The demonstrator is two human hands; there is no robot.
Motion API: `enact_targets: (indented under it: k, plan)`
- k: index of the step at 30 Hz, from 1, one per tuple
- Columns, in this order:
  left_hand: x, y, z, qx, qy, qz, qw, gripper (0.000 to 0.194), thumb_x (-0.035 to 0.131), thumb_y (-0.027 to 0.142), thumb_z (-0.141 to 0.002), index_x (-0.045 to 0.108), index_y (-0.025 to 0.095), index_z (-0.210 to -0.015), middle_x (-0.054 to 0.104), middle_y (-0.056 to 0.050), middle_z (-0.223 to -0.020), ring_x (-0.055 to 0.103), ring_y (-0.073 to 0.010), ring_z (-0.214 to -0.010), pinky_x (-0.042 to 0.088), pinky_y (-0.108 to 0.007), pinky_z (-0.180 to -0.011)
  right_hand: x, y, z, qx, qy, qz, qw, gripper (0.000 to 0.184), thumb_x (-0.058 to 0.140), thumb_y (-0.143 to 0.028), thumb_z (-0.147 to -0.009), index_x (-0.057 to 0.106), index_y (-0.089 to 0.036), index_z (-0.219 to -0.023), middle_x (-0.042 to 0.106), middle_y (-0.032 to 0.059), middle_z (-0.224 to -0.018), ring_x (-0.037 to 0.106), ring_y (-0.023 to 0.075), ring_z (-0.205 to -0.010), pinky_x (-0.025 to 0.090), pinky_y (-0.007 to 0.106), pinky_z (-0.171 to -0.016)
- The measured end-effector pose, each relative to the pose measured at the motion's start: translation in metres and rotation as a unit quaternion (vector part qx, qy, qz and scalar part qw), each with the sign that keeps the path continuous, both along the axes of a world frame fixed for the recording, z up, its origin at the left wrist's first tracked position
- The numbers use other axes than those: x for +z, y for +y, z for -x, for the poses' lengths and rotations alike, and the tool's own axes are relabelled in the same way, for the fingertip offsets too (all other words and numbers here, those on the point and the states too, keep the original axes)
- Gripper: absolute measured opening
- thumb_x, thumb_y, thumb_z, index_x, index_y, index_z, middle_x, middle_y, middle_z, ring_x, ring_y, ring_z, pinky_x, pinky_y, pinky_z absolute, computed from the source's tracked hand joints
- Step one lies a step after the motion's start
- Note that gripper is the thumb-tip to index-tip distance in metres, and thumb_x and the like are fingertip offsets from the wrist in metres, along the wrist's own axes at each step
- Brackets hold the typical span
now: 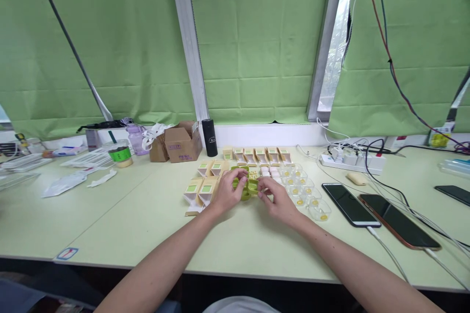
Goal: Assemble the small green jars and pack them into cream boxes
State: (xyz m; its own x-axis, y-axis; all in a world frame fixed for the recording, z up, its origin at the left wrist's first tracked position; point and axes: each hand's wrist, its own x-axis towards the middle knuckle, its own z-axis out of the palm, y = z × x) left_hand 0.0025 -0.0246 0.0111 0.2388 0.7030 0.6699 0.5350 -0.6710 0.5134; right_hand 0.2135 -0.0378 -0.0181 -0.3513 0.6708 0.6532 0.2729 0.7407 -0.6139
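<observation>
Bright, even light; daylight glares beside the blinds, with edges stretched.

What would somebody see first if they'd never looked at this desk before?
Probably the huge green curtains covering most of the wall behind the desk. Next, the two bare hands, left and right, meeting at small green containers in the middle. Then the two big dark phones on the right, with white cables plugged in.

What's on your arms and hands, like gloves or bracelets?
No gloves on the left hand or right hand. Both forearms are bare: no sleeves, watch or bracelet shows. Rings would be too small to make out.
</observation>
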Motion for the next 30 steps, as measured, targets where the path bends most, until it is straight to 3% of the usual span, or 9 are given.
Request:
enact_targets:
  k: [5,10,17,30]
  plan:
    - [-0.0013,-0.0046,-0.0026,-0.052,0.0,-0.016,0.999,0.036,0.067,0.038,-0.097,0.061,0.023,-0.129,0.073,-0.01,-0.118,0.066,-0.0285,-0.11,0.049,-0.046,-0.101,-0.0008,0.0043,-0.0035,-0.047,0.018,-0.038,0.998,0.022,0.054,-0.012,-0.094,0.057,-0.026,-0.111,0.065,0.0083,-0.117,0.067,0.0229,-0.097,0.059,0.036,-0.077]
    - [-0.0039,-0.0058,-0.0044,-0.056,0.006,-0.028,0.998,0.043,0.074,0.026,-0.089,0.059,0.025,-0.129,0.069,-0.011,-0.125,0.062,-0.0308,-0.116,0.048,-0.05,-0.105,-0.0039,0.0051,-0.0038,-0.089,0.019,-0.051,0.995,0.043,0.056,-0.014,-0.093,0.05,-0.027,-0.133,0.067,0.0092,-0.12,0.068,0.025,-0.1,0.061,0.041,-0.081]
    - [-0.0027,-0.007,-0.0066,-0.05,0.006,-0.067,0.996,0.04,0.073,0.016,-0.087,0.061,0.025,-0.124,0.07,-0.009,-0.118,0.063,-0.0301,-0.115,0.047,-0.053,-0.107,-0.0048,0.0049,-0.0037,-0.088,0.046,-0.079,0.992,0.046,0.059,-0.017,-0.093,0.048,-0.029,-0.137,0.065,0.0104,-0.128,0.069,0.0257,-0.103,0.062,0.043,-0.081]
    - [-0.0039,-0.0062,-0.0078,-0.051,0.009,-0.103,0.993,0.037,0.072,0.022,-0.092,0.062,0.025,-0.128,0.072,-0.009,-0.12,0.065,-0.0288,-0.116,0.049,-0.05,-0.105,0.0007,0.0029,-0.0039,-0.054,0.117,-0.06,0.99,0.036,0.06,-0.026,-0.099,0.048,-0.028,-0.133,0.065,0.0118,-0.128,0.068,0.0244,-0.102,0.061,0.041,-0.08]
